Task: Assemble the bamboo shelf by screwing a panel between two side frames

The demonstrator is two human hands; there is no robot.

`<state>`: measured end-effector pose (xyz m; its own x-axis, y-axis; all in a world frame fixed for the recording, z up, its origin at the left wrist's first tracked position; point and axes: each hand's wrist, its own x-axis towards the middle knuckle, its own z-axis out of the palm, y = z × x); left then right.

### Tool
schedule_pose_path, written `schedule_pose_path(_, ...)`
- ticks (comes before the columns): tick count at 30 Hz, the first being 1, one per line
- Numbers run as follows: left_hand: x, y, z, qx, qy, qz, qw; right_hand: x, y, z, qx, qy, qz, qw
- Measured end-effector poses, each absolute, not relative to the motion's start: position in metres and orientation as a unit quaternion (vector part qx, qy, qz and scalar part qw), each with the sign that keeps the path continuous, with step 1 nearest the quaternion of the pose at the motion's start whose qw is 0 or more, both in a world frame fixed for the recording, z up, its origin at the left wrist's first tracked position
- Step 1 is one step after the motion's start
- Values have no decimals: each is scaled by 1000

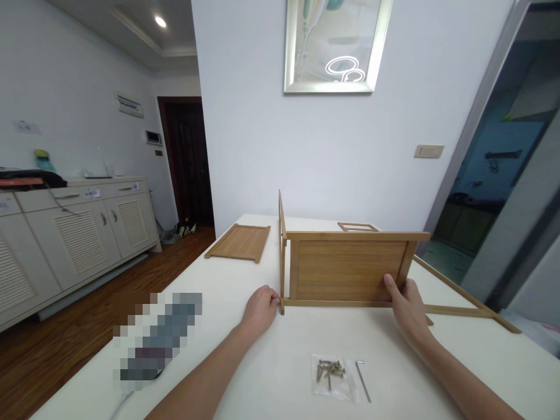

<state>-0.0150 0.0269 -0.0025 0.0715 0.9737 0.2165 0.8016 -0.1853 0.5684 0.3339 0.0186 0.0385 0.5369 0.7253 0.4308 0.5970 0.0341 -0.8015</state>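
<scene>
A brown wooden panel (pixel 341 271) stands on its long edge across the table in front of me. My right hand (pixel 409 306) grips its right end, thumb on the near face and the other fingers behind. At its left end, a narrow wooden frame (pixel 282 256) stands upright, meeting the panel at a corner. My left hand (pixel 261 309) is closed at the bottom of this corner, fingertips pressed together against the frame's outer side. Whatever they pinch, if anything, is hidden. Nearer to me lie a clear bag of screws (pixel 331 376) and a hex key (pixel 363 381).
Another wooden panel (pixel 240 242) lies flat at the back left of the white table (pixel 258 379). A small wooden frame (pixel 357 227) is at the back, and a larger frame (pixel 464 313) lies at right. A blurred-out object (pixel 160 341) with a cable sits at left.
</scene>
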Motion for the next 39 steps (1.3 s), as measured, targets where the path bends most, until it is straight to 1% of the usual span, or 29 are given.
schedule_pose_path(6,-15,26,1,713,629,276,141,337,21,35,-678,-492,61,543)
schedule_pose_path(23,-13,29,1,685,648,285,170,337,23,30,-682,-478,71,549)
schedule_pose_path(28,-14,28,3,690,646,277,173,338,22,28,-693,-481,67,532)
schedule_pose_path(39,-14,24,5,705,644,261,145,338,23,27,-693,-493,65,523)
